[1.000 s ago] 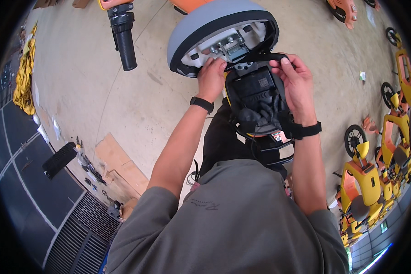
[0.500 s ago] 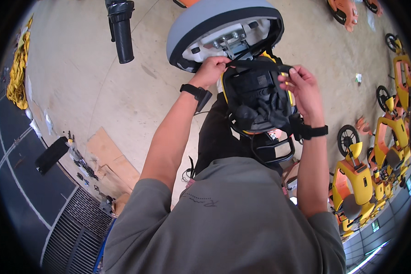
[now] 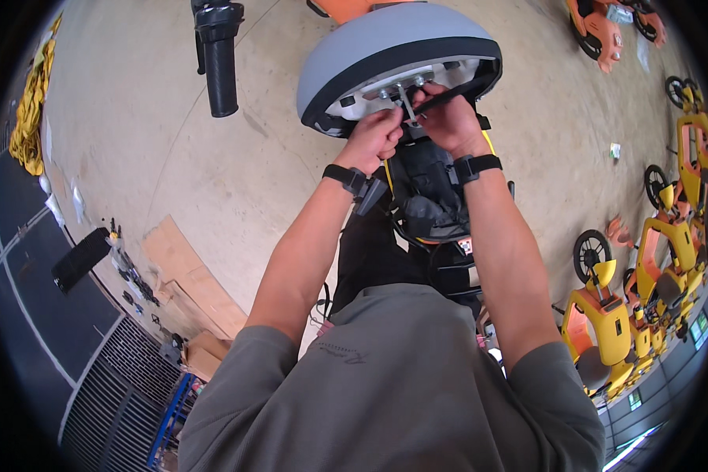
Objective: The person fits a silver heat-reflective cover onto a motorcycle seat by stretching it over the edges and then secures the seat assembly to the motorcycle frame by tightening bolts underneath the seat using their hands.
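Note:
A grey, rounded scooter seat (image 3: 393,35) is tipped up, its white underside and a metal hinge bracket (image 3: 405,98) facing me. Just left of the bracket, my left hand (image 3: 376,140) is closed, fingers pinched at the end of a black strap, mostly hidden there. My right hand (image 3: 452,126) reaches under the seat beside the bracket, fingers curled on the black strap (image 3: 448,94), which slants up to the right. Below both hands lies the black storage well (image 3: 429,181) with dark items inside, its edge partly yellow.
A black handlebar grip (image 3: 222,75) juts in at upper left. Yellow and orange scooters (image 3: 606,322) line the right side. Flattened cardboard (image 3: 189,271) and loose parts lie on the floor at left, near a dark mat (image 3: 31,291). Yellow sheeting (image 3: 31,118) lies at far left.
My right hand has moved left and up from the well's right side to the hinge bracket, bringing the strap with it. Both hands are now close together; the strap is no longer stretched across the well.

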Available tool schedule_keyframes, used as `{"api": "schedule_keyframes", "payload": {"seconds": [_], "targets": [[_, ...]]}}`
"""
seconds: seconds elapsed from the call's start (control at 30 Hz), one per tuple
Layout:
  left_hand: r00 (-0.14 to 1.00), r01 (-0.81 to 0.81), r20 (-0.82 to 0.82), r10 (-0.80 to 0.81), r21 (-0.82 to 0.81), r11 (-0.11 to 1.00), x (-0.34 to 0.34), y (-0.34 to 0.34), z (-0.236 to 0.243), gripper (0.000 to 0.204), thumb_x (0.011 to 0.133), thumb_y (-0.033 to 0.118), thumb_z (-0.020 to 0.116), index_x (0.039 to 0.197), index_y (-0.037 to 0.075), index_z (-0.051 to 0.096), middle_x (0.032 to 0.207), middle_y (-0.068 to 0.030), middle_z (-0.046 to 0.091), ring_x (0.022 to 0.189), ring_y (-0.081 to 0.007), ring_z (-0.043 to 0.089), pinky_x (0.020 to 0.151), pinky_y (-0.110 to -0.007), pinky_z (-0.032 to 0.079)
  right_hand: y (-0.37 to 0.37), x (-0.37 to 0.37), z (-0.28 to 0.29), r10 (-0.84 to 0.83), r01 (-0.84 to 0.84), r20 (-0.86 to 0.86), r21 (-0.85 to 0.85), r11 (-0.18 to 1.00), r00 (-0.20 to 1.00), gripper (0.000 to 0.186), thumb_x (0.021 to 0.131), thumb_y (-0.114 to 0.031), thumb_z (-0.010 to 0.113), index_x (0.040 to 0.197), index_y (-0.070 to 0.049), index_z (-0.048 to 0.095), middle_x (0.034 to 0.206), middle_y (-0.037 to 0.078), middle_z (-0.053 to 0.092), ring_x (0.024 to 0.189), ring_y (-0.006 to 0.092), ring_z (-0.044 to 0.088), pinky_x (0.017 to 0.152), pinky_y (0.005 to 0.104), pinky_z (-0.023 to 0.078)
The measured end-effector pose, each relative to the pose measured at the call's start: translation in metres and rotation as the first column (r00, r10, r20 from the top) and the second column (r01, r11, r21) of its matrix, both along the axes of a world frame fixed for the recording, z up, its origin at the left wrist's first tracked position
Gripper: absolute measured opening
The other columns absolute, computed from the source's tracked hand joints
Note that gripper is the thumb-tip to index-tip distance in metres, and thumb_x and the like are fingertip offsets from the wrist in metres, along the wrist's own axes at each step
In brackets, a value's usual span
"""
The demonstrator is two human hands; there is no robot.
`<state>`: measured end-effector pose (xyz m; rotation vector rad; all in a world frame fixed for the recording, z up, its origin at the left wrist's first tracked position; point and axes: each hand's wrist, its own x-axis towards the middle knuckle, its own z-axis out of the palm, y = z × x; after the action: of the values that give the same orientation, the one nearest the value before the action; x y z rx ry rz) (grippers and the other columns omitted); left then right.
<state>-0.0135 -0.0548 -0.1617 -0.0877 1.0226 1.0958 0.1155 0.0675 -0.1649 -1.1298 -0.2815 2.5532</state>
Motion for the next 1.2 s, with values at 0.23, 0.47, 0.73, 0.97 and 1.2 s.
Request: {"api": "schedule_keyframes", "payload": {"seconds": [0.23, 0.47, 0.73, 0.97, 1.2], "targets": [[0.999, -0.012, -0.042, 0.015, 0.069, 0.998, 0.008, -0.004, 0.002, 0.003, 0.094, 0.014, 0.052, 0.094, 0.012, 0.053, 0.061, 0.0063, 0.038, 0.043, -0.0023, 0.026, 0.041, -0.021, 0.017, -0.006, 0.016, 0.011, 0.037, -0.036, -0.002, 0.115, 0.993, 0.999, 0.016, 0.088, -0.014, 0.050, 0.096, -0.005, 0.061, 0.083, 0.003, 0.060, 0.075, 0.0136, 0.056, 0.063, 0.0281, 0.041], [0.962, -0.269, 0.077, 0.260, 0.146, 0.952, 0.018, -0.019, -0.002, 0.007, 0.094, 0.010, 0.051, 0.099, 0.013, 0.053, 0.069, 0.0020, 0.042, 0.047, -0.0050, 0.027, 0.044, -0.021, 0.020, -0.024, 0.037, 0.042, -0.194, 0.073, 0.331, 0.345, 0.936, 0.923, 0.017, 0.088, -0.006, 0.050, 0.097, -0.003, 0.064, 0.081, 0.003, 0.061, 0.067, 0.0106, 0.053, 0.062, 0.0242, 0.043], [0.983, -0.120, -0.119, 0.141, 0.169, 0.978, 0.021, -0.025, 0.007, 0.010, 0.093, 0.010, 0.052, 0.101, 0.013, 0.055, 0.071, 0.0076, 0.046, 0.050, -0.0015, 0.031, 0.045, -0.020, 0.022, -0.057, -0.002, 0.080, -0.022, -0.749, 0.809, 0.553, 0.366, 0.587, 0.041, 0.080, -0.028, 0.066, 0.107, 0.003, 0.061, 0.073, 0.016, 0.064, 0.069, 0.0297, 0.064, 0.065, 0.0358, 0.049], [0.915, 0.037, -0.404, 0.026, 0.148, 0.988, 0.022, -0.020, 0.023, 0.010, 0.092, 0.008, 0.051, 0.099, 0.009, 0.057, 0.073, 0.0073, 0.051, 0.052, -0.0001, 0.035, 0.044, -0.017, 0.025, -0.067, -0.004, 0.068, -0.140, -0.750, 0.804, 0.590, 0.299, 0.578, 0.027, 0.080, -0.022, 0.064, 0.095, 0.000, 0.064, 0.080, 0.019, 0.064, 0.074, 0.0368, 0.062, 0.069, 0.0391, 0.049], [0.908, -0.022, -0.414, 0.069, 0.118, 0.993, 0.022, -0.024, 0.022, 0.010, 0.090, 0.007, 0.053, 0.099, 0.008, 0.058, 0.078, 0.0051, 0.054, 0.057, -0.0008, 0.041, 0.047, -0.016, 0.030, -0.089, 0.003, 0.064, -0.182, -0.276, 0.490, 0.718, 0.639, 0.852, 0.006, 0.085, 0.001, 0.057, 0.090, -0.001, 0.057, 0.082, 0.005, 0.059, 0.064, 0.0146, 0.058, 0.058, 0.0265, 0.047]]}}
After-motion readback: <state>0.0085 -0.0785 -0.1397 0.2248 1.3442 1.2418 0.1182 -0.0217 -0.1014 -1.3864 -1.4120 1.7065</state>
